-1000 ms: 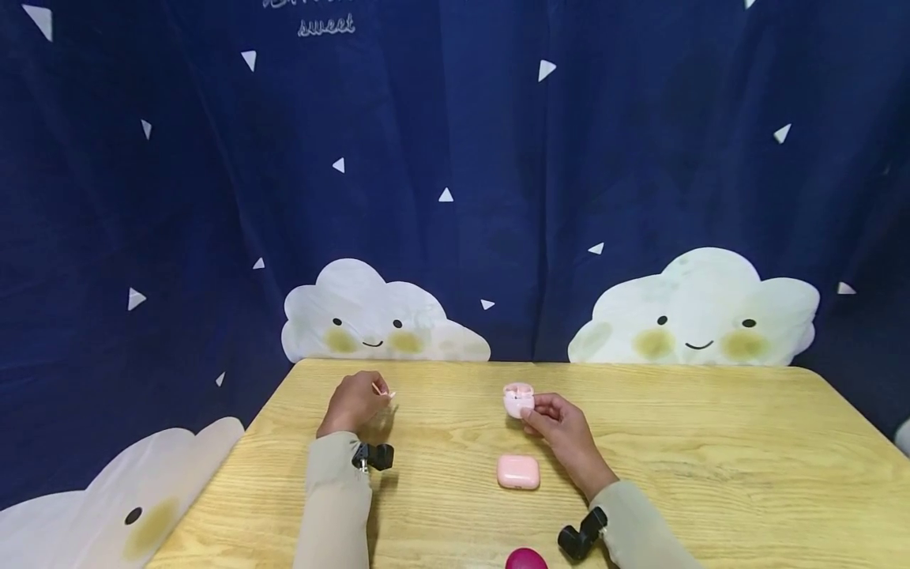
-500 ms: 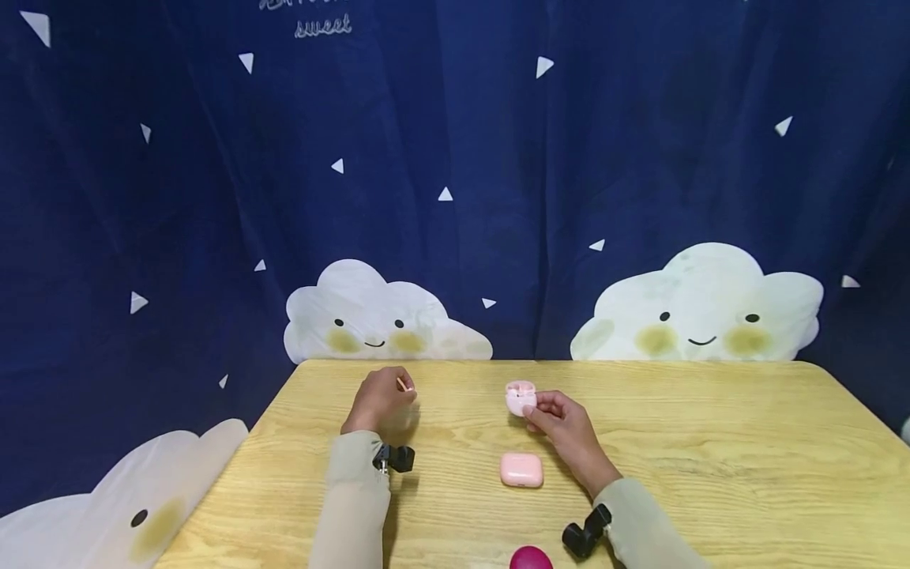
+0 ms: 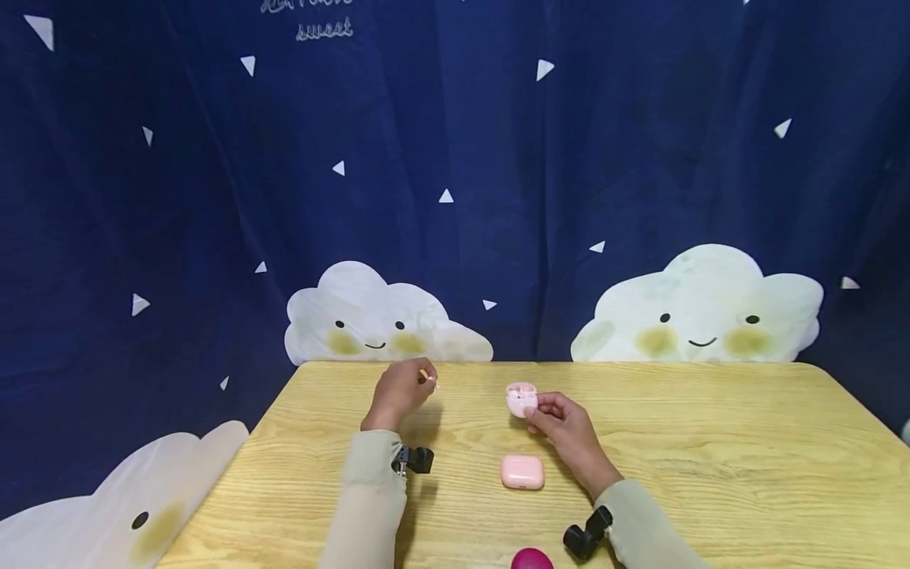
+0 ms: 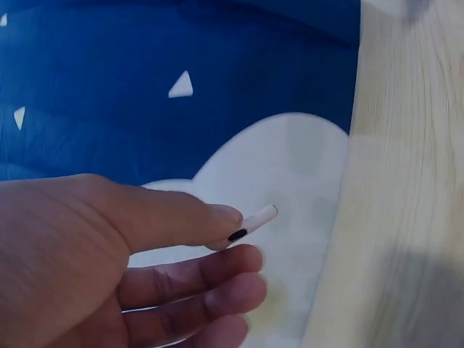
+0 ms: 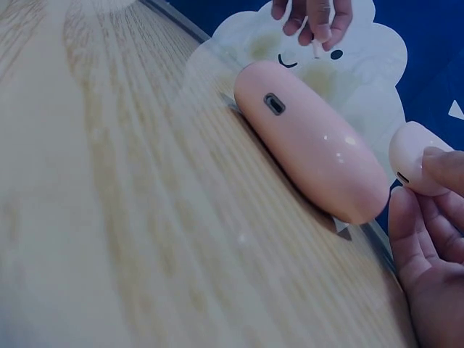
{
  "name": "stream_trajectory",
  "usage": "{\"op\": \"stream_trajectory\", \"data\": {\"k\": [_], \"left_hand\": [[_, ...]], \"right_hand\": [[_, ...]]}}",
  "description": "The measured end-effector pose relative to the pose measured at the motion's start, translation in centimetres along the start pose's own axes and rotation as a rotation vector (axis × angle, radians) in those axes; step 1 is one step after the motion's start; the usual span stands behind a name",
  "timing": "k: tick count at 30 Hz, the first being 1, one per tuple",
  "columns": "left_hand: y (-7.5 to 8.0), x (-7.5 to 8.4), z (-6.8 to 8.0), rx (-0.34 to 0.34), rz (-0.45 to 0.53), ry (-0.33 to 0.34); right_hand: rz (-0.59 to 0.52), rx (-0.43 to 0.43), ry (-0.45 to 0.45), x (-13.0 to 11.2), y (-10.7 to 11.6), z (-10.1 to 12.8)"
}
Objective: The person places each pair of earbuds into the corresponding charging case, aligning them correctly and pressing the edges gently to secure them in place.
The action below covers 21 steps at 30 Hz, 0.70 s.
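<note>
Between thumb and forefinger, my left hand [image 3: 402,391] pinches a small white earbud [image 4: 259,218], its stem pointing out past the fingertips. The other left fingers are bent loosely below it. In the head view my right hand [image 3: 566,433] holds a light pink earbud case [image 3: 522,401] by its side, above the table, with the lid up. What lies inside that case is too small to tell. The earbud is to the left of the case, apart from it. Closer to me on the table lies a second, closed pink earbud case [image 3: 522,472].
A round magenta object [image 3: 532,559] is partly cut off at the bottom of the head view. The wooden table [image 3: 711,458] ends at a dark blue curtain [image 3: 455,158] with cloud prints. Each wrist carries a black camera.
My left hand has moved to the right with the earbud, closer to the lidded case. The right hand and its case stay almost where they were.
</note>
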<state>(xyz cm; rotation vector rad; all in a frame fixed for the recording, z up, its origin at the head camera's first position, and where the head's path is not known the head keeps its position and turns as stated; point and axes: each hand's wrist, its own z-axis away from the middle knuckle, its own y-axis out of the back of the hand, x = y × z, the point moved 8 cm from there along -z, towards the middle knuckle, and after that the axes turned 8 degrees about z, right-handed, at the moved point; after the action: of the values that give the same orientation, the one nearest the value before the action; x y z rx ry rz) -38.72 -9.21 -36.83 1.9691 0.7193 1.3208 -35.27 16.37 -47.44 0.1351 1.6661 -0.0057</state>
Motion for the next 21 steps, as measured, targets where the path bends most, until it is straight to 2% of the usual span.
{"op": "stream_trajectory", "data": {"k": [7,13,21], "left_hand": [[-0.9,1.6,-0.6,0.001,-0.014,-0.031],[-1.6,3.6,-1.4,-0.001,-0.011,-0.099],[-2.5,5.7,-2.2,-0.026,0.075,-0.164]], "right_hand": [[-0.002,-0.003,0.01,0.1,0.1,-0.1],[-0.007,-0.003,0.019,0.1,0.2,-0.1],[-0.009,-0.005,-0.008,0.1,0.1,0.0]]}}
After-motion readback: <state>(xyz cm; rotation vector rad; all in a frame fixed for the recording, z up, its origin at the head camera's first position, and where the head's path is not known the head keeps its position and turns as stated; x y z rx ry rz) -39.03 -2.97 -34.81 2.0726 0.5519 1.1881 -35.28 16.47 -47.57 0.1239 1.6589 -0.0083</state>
